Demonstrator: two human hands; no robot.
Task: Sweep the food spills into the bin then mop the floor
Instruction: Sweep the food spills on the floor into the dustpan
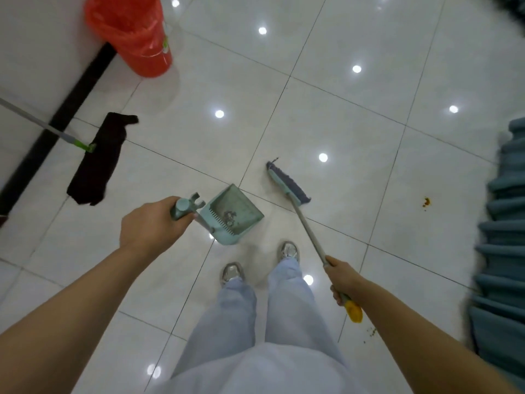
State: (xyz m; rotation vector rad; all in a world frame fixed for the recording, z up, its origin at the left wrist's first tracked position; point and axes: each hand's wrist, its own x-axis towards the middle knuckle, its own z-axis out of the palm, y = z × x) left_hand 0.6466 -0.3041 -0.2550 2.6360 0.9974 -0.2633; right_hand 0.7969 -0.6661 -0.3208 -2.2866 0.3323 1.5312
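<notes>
My left hand (150,223) grips the loaded dustpan (231,213), my right hand (342,280) the broom (287,184); tilting the dustpan short of the bin (133,32) could respill crumbs.

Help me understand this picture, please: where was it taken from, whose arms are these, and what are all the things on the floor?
There is no machine here. A camera worn on a person's head looks down, so the bare arms, pale trousers and shoes are the wearer's own.

The left hand grips the handle of a pale green plastic dustpan, which already has some scraps in it. The right hand grips the long grey pole of a blue-bristled broom, its head near the glossy white tiled floor.

Small orange food spills lie to the right, near teal curtains. More crumbs lie by the right arm. At upper left stands an orange bin with a red liner, with a dark flat mop lying below it.
</notes>
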